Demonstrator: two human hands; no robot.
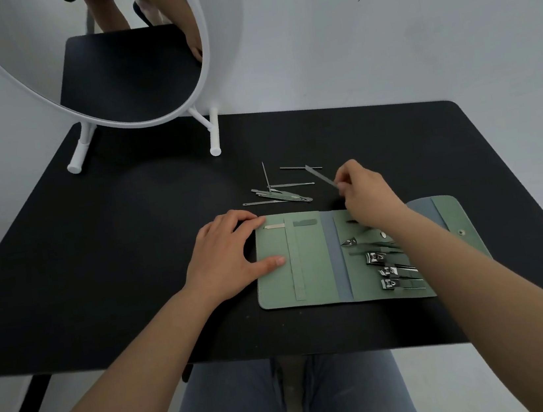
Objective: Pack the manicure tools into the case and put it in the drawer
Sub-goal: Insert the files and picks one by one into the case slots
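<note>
The green case [308,263] lies unfolded flat on the black table [98,263], right in front of me. Its right half already holds four tools under the straps: one nipper [350,241] up top and three clippers [389,271] stacked below it, partly hidden by my right forearm. The left half just has one long strap and a small metal tab near the top edge.

My left hand [225,260] rests flat on the case's left edge, fingers relaxed and spread, thumb lying on the green. My right hand [365,193] hovers past the case's far edge, pinching one thin file [321,177] between fingertips.

Beyond the case, a loose pile [278,192] of slim tools sits on the table, six or so; they overlap, so can't count exactly. One round white mirror [141,67] stands at the back left.
</note>
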